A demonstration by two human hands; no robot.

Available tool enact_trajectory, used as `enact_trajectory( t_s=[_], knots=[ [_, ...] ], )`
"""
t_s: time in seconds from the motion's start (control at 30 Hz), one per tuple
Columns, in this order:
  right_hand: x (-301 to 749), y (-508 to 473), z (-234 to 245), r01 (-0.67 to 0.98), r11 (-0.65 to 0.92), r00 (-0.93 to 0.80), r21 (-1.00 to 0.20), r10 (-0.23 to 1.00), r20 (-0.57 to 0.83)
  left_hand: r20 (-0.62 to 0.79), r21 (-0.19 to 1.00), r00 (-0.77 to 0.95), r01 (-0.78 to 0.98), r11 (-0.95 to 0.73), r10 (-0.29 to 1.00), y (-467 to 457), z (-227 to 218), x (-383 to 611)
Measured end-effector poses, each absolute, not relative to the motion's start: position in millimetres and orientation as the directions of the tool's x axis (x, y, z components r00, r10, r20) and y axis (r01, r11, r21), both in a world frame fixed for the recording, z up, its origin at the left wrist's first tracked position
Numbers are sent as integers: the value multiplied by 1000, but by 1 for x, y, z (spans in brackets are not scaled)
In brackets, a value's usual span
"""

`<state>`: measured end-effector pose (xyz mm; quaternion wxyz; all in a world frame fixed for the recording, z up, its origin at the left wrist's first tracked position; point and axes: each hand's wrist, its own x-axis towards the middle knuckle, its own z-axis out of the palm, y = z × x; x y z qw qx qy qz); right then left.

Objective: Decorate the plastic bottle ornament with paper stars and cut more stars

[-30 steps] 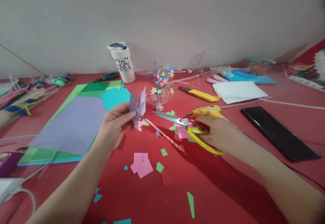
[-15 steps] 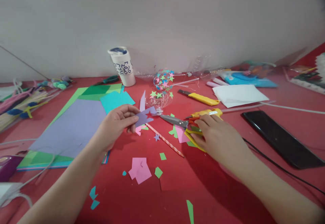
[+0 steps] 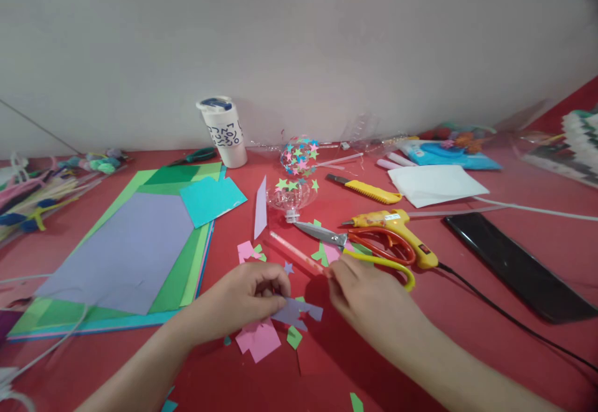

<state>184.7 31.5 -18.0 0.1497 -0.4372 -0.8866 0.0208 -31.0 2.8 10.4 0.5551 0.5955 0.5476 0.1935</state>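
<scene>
My left hand (image 3: 264, 290) is closed on a purple paper scrap (image 3: 292, 313) with notched edges, low over the table. Pink paper pieces (image 3: 259, 340) and a green scrap (image 3: 294, 337) lie just beneath it. My right hand (image 3: 362, 284) has its fingers pinched at the near end of a pink patterned pencil (image 3: 294, 250), whose tip they cover. The pencil looks slightly smeared. Beside that hand rest scissors (image 3: 327, 235) with red and yellow handles, blades partly apart. A small purple star (image 3: 288, 268) lies between the hands.
Behind stands a clear bottle piece (image 3: 292, 199) below a star-covered ball (image 3: 299, 155). A yellow cutter (image 3: 374, 191), a corded glue gun (image 3: 397, 220) and a black phone (image 3: 518, 265) lie right. Left are stacked coloured sheets (image 3: 121, 250); a white cup (image 3: 224, 134) stands by the wall.
My right hand has let go of the scissors, now lying on the table, and moved to the pencil. My left hand has come nearer and rightward with the purple scrap.
</scene>
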Motion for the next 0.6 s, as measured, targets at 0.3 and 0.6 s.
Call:
enact_trajectory(
  t_s=[0.3,0.6],
  knots=[
    [204,42,18,202,-97,-361,-975,918,-166,-405,888,214,324,327,889,1,-11,-8],
    [200,44,-3,79,-111,-447,-991,884,-135,60,581,395,733,-354,917,-12,2,-4]
  ],
)
